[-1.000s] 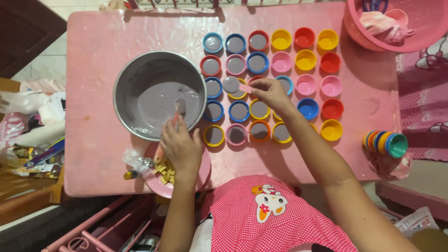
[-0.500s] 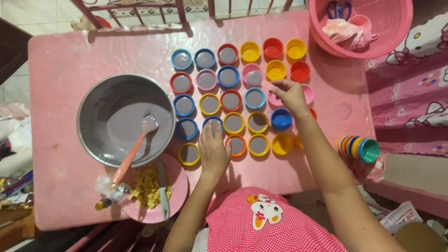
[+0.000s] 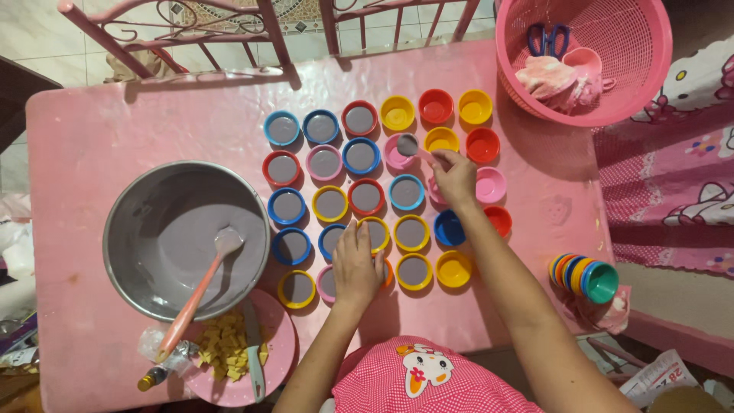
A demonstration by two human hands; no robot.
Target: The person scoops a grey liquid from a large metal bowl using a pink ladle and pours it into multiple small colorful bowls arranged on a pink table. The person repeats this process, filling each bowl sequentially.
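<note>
Two hands work over rows of small coloured cups on a pink worktop [image 3: 115,138].

The right hand [image 3: 455,177] pinches a spoon [image 3: 413,147] of grey batter above a pink cup [image 3: 397,153] at centre. The left hand [image 3: 357,264] lies flat, fingers loose, on filled cups at 6 o'clock. A metal bowl [image 3: 187,239] sits at 9 o'clock, a pink basket [image 3: 650,46] overhangs the 1 o'clock corner; bare worktop lies at 10 o'clock.
</note>
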